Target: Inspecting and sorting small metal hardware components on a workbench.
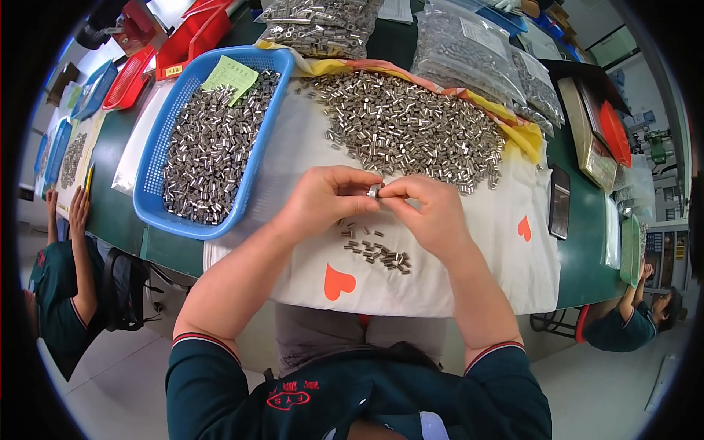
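Note:
Over the white cloth [293,260], my left hand [324,196] and my right hand [431,211] meet fingertip to fingertip. Pinched between them is a small shiny metal sleeve [375,191]; both hands are closed on it. Just below my fingers lies a small group of loose metal sleeves [378,253]. Beyond my hands spreads a large heap of the same small metal sleeves [411,121]. To the left stands a blue basket [143,187] full of similar pieces, with a yellow-green paper slip [230,77] on top.
Clear bags of metal parts [469,51] stand behind the heap, beside a yellow and red cloth edge [524,139]. A dark phone [559,202] lies at the right on the green table [579,275]. Red bins [192,33] are at far left. Co-workers sit at both sides.

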